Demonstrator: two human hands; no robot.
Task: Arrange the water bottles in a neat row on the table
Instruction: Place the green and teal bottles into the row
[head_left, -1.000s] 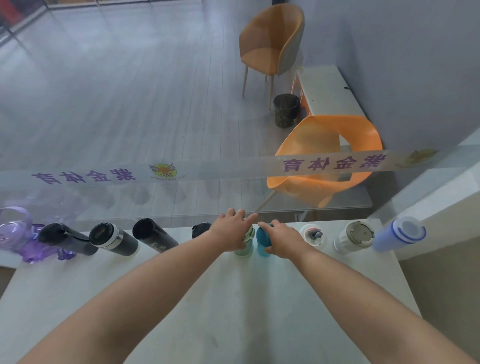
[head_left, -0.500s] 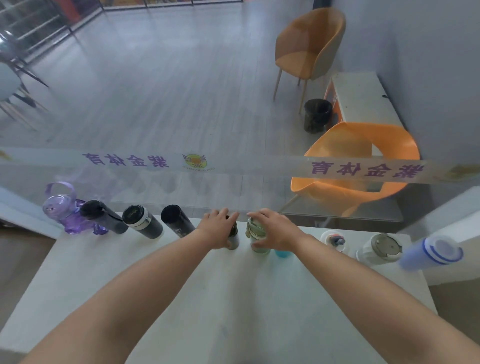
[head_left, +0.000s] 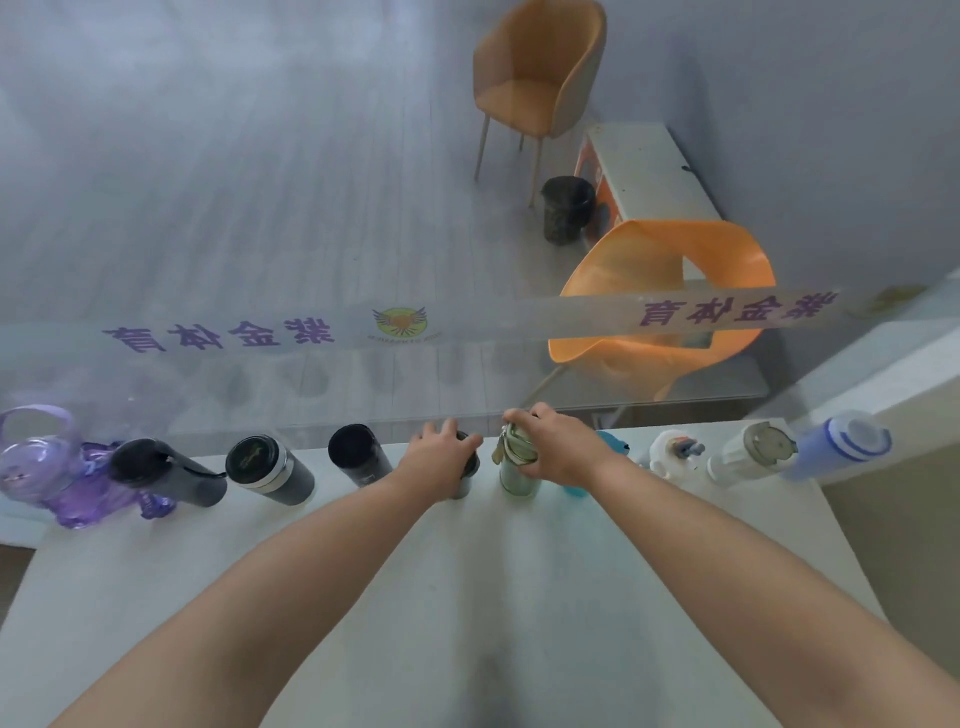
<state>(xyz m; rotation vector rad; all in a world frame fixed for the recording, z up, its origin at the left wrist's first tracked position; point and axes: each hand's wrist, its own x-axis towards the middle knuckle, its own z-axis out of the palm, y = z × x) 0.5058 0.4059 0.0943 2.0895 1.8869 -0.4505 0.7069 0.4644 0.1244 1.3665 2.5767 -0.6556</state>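
The left hand (head_left: 441, 458) hides most of a dark bottle (head_left: 466, 477), the right hand (head_left: 557, 448) part of a green bottle (head_left: 515, 470) and most of a teal bottle (head_left: 613, 442).

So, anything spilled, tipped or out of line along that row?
Nothing stands out: no spill on the table, bottles upright along the far edge. The teal bottle is mostly hidden behind the right hand, so I cannot judge it.

Soft, diffuse light is filling the frame. A faint shadow is lying on the white table (head_left: 488, 675) at lower centre. Wide-angle distortion is bending the picture outward at both side edges.
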